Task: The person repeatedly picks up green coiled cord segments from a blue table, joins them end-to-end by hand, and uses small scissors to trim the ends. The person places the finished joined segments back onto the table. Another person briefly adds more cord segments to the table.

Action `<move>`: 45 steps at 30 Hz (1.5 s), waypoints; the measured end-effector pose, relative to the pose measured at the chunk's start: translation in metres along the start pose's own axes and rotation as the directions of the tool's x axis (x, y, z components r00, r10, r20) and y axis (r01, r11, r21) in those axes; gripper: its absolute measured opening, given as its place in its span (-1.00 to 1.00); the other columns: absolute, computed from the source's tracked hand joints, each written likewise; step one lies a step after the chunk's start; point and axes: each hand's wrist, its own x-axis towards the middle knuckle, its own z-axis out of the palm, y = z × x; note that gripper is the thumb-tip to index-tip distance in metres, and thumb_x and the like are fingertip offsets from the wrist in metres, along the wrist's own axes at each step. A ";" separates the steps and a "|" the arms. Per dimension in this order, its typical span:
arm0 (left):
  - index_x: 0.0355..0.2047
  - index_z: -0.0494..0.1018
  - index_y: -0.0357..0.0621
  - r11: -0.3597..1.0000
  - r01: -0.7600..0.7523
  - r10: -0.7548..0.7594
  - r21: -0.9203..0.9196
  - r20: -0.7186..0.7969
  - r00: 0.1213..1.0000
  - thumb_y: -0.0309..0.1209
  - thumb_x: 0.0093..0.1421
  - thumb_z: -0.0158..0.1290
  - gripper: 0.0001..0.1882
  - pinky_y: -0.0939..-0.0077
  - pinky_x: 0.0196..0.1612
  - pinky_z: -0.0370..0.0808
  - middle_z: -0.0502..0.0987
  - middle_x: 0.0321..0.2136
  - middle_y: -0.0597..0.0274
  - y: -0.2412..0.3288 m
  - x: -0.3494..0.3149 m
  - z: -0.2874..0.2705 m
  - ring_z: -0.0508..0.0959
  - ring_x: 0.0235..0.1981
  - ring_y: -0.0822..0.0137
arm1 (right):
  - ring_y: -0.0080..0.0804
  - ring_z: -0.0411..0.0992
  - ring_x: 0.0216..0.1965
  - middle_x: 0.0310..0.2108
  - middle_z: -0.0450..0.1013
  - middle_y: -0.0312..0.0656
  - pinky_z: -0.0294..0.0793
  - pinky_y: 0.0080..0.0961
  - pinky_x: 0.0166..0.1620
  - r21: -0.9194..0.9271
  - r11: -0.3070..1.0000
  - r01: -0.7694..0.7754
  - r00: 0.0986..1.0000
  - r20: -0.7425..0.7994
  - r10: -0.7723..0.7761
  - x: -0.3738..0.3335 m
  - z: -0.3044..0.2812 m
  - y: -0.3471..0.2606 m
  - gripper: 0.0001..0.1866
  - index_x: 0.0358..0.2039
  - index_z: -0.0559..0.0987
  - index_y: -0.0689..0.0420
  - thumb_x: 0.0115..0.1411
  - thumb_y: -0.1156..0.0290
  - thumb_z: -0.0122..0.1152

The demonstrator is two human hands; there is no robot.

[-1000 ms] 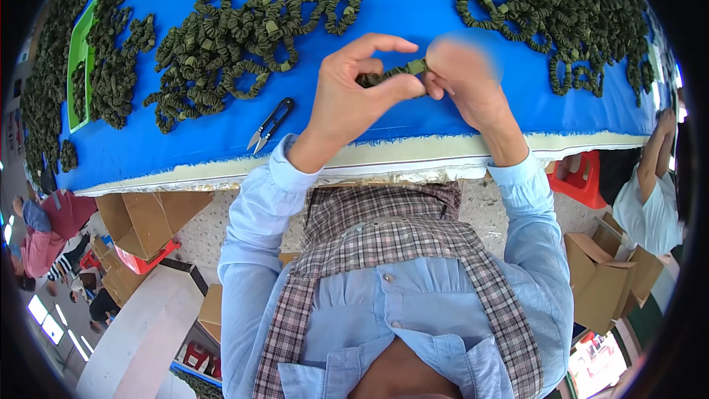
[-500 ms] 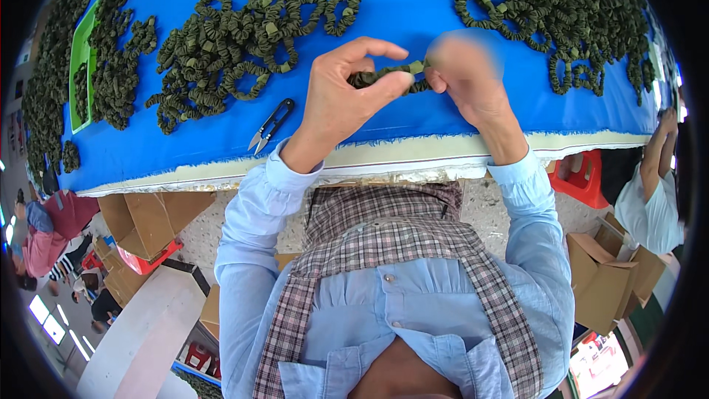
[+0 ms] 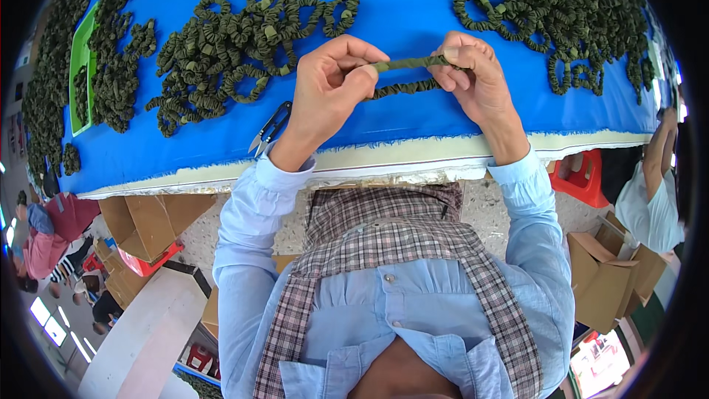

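Note:
A dark green gathered scrunchie (image 3: 408, 89) is stretched sideways between my two hands, above the blue tabletop. My left hand (image 3: 332, 85) pinches its left end between thumb and fingers. On the other end my right hand (image 3: 476, 74) has a closed grip, thumb on top. The upper strand is pulled nearly smooth, while the lower one stays ruffled. Beside my left wrist lies a pair of black-handled thread snips (image 3: 272, 129), partly covered by the wrist. A heap of similar scrunchies (image 3: 221, 48) spreads beyond my left hand.
Another large scrunchie pile (image 3: 569, 7) sits at the far right. At the left, more surround a green tray (image 3: 83, 66). The blue-covered table (image 3: 399, 122) ends in a pale front edge. Below are cardboard boxes (image 3: 151, 222) and a red stool (image 3: 580, 181); other people are at both sides.
My left hand has shifted slightly left and closed on the scrunchie, its thumb and fingers apart before. The scrunchie is now pulled out long between both hands.

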 end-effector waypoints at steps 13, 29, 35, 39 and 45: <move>-0.17 0.39 -0.27 0.989 0.143 -0.138 -0.035 0.111 0.984 -0.55 0.25 -0.11 -0.84 0.71 -0.62 0.11 0.37 -0.67 0.43 -0.003 0.000 -0.005 0.26 -0.65 0.70 | -0.64 0.20 -0.69 -0.76 0.23 -0.36 0.17 -0.65 -0.56 -0.023 0.999 0.042 0.999 0.019 -0.041 -0.006 0.009 0.001 -0.88 -0.47 0.50 0.23 0.19 0.48 0.12; -0.40 0.55 -0.22 0.896 -0.142 0.200 0.421 -0.096 0.975 -0.52 0.05 0.21 -0.91 0.72 -0.68 0.14 0.45 -0.75 0.42 -0.015 0.002 0.019 0.28 -0.72 0.70 | -0.56 0.29 -0.69 -0.81 0.22 -0.34 0.25 -0.61 -0.51 -0.109 0.992 0.070 0.994 -0.071 -0.078 -0.002 0.011 0.005 -0.84 -0.54 0.50 0.20 0.15 0.44 0.11; -0.18 0.42 -0.32 0.974 -0.067 0.065 0.219 0.016 0.998 -0.69 0.08 -0.07 -0.73 0.74 -0.50 0.33 0.52 -0.49 0.26 -0.007 -0.003 0.000 0.43 -0.53 0.62 | -0.62 0.30 -0.66 -0.77 0.26 -0.35 0.23 -0.66 -0.54 -0.145 0.989 0.019 1.000 0.000 -0.019 0.000 0.005 0.004 -0.85 -0.50 0.51 0.20 0.18 0.44 0.12; -0.13 0.37 -0.34 0.976 -0.003 -0.007 0.218 0.048 0.999 -0.70 0.04 -0.21 -0.64 0.71 -0.50 0.36 0.51 -0.45 0.21 0.002 -0.004 0.002 0.43 -0.56 0.58 | -0.71 0.28 -0.65 -0.66 0.38 -0.35 0.20 -0.73 -0.57 -0.518 0.845 -0.134 0.985 0.022 0.169 -0.003 0.031 -0.004 -0.86 -0.43 0.54 0.17 0.22 0.39 0.16; -0.15 0.37 -0.34 0.992 0.068 -0.076 0.110 0.073 0.994 -0.69 0.07 -0.25 -0.66 0.71 -0.57 0.29 0.47 -0.56 0.25 0.004 -0.004 -0.005 0.38 -0.63 0.61 | -0.62 0.30 -0.63 -0.70 0.31 -0.35 0.29 -0.65 -0.47 -0.165 0.986 0.002 1.000 0.018 0.001 -0.001 0.013 -0.002 -0.79 -0.48 0.49 0.19 0.25 0.36 0.10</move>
